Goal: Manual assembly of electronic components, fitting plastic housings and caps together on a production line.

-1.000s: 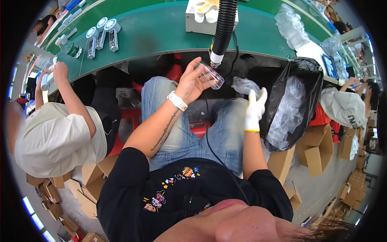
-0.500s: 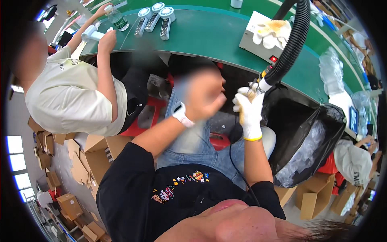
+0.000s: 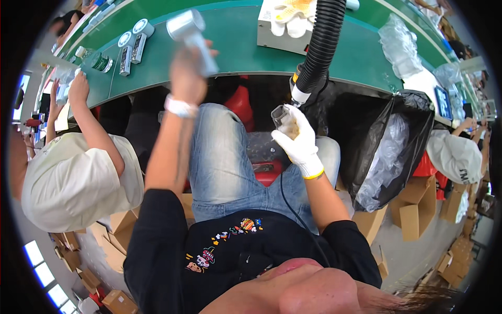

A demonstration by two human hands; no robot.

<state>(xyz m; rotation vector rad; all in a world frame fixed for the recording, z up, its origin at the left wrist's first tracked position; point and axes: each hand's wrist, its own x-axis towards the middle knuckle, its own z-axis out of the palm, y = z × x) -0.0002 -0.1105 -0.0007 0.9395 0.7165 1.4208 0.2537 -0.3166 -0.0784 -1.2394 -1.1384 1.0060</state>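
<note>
Over the front edge of the green bench, my bare left hand [image 3: 187, 73] is closed round a pale grey handheld device [image 3: 186, 25] with a round head and straight handle. Motion smears the fingers and the handle. My right hand [image 3: 300, 144], in a white glove with a yellow cuff edge, grips a small shiny grey piece [image 3: 281, 116], partly hidden by the glove; its kind is unclear. Just above it sits the metal nozzle [image 3: 300, 97] at the end of a black corrugated hose [image 3: 325, 42]. Two similar round-headed devices [image 3: 139, 44] lie on the bench to the left.
A grey box [image 3: 265, 35] with gloves [image 3: 293, 15] on top stands on the bench [image 3: 235, 44]. A bottle [image 3: 97, 60] is beside a co-worker in a cream shirt [image 3: 78, 180] at left. A black-lined bin [image 3: 361, 141] of clear plastic hangs right. Cartons [image 3: 418, 209] stand behind.
My left hand has gone from above my lap up to the bench and now holds one of the round-headed devices. My right hand has lowered slightly from the nozzle. The view has turned right.
</note>
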